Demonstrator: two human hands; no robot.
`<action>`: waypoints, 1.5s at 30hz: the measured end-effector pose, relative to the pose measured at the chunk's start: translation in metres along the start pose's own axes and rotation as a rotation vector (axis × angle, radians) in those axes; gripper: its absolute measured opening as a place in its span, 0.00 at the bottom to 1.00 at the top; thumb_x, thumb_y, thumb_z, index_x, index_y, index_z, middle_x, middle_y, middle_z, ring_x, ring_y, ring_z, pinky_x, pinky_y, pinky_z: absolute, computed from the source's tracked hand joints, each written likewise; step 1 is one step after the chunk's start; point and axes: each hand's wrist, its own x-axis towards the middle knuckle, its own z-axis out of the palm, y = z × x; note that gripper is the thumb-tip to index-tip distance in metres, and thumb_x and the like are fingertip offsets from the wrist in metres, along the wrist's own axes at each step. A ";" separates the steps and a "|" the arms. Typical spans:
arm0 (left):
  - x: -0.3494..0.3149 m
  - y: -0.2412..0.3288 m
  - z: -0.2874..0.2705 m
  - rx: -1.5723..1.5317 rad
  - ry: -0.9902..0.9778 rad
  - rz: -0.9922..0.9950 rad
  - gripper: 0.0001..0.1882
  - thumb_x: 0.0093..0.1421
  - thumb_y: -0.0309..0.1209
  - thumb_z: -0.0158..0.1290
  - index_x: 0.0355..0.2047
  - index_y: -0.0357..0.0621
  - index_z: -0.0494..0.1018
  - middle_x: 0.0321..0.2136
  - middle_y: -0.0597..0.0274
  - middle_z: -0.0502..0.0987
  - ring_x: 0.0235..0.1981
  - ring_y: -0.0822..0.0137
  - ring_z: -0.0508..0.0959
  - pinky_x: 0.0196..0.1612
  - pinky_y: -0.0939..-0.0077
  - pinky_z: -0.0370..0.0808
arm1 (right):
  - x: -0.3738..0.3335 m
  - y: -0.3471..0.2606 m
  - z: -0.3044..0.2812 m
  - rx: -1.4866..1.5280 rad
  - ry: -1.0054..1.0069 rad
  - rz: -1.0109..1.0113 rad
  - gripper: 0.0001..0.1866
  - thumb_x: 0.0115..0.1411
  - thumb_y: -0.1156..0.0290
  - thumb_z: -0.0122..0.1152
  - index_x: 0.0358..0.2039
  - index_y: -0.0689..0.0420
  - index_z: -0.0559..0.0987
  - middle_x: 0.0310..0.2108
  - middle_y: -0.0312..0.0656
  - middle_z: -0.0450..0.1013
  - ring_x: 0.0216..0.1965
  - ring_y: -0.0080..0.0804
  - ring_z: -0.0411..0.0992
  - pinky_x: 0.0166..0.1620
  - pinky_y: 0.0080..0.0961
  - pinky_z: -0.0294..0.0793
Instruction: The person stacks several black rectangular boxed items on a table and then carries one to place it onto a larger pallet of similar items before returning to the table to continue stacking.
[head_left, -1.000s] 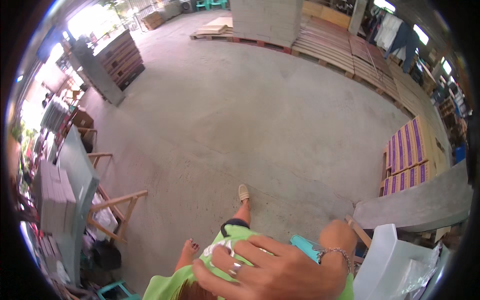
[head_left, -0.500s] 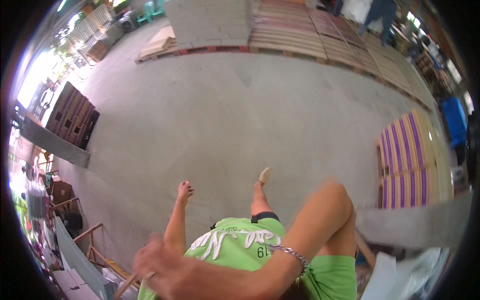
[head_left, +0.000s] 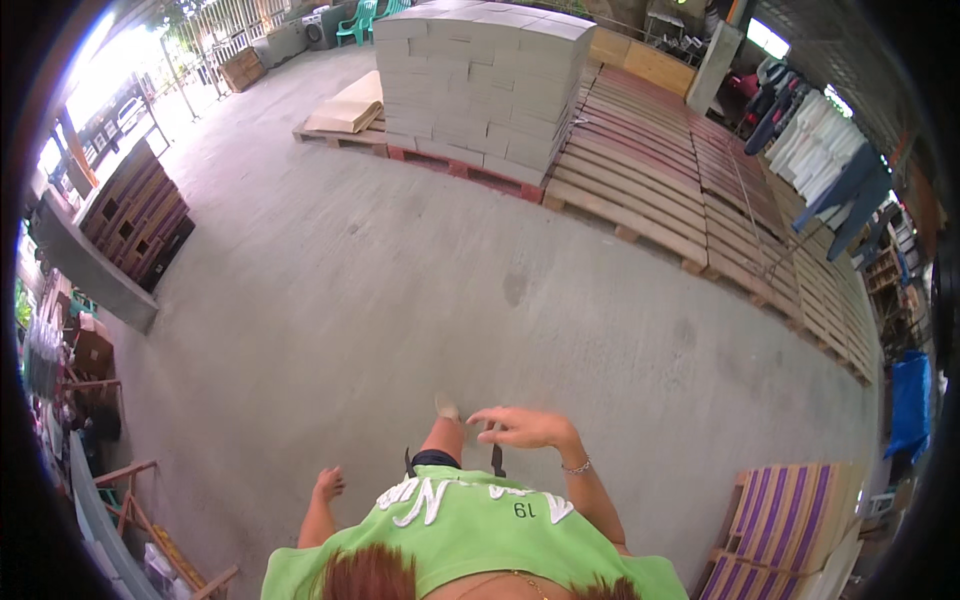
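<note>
Head view: a person in a lime-green shirt with white raised lettering (head_left: 425, 503) stands on a grey concrete floor (head_left: 400, 290), right hand (head_left: 528, 427) raised before the body, fingers loosely bent and parted, nothing visible in its grasp. The left hand (head_left: 328, 484) hangs lower and farther left, half-curled; whether it grips anything cannot be told. Nearest the right hand stands a tan stack of purple-striped cartons (head_left: 785, 515), to its right and slightly toward the body, apart from it, stripes running roughly fore-and-aft. A brown wooden trestle (head_left: 128, 500) lies left of the left hand, which is nearer to it.
</note>
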 end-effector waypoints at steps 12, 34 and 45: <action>0.235 0.446 0.210 -0.524 -0.094 -0.008 0.20 0.62 0.46 0.47 0.49 0.48 0.65 0.42 0.57 0.72 0.38 0.59 0.74 0.37 0.61 0.73 | 0.229 0.204 -0.280 -0.050 0.328 0.253 0.25 0.60 0.58 0.55 0.55 0.57 0.70 0.48 0.52 0.71 0.47 0.41 0.71 0.51 0.36 0.69; 0.142 1.332 0.715 -0.334 -0.389 1.212 0.25 0.66 0.38 0.45 0.61 0.43 0.62 0.50 0.58 0.70 0.48 0.66 0.71 0.53 0.71 0.68 | 0.485 0.331 -1.035 0.446 1.409 -0.103 0.32 0.56 0.63 0.65 0.58 0.62 0.65 0.48 0.46 0.67 0.51 0.35 0.65 0.54 0.30 0.65; 0.168 1.395 0.781 -0.339 0.012 1.312 0.24 0.65 0.33 0.46 0.60 0.42 0.57 0.57 0.52 0.58 0.53 0.57 0.65 0.53 0.66 0.66 | 0.558 0.308 -1.125 -0.062 1.660 -0.100 0.48 0.45 0.64 0.75 0.62 0.66 0.57 0.60 0.56 0.57 0.60 0.50 0.58 0.61 0.40 0.59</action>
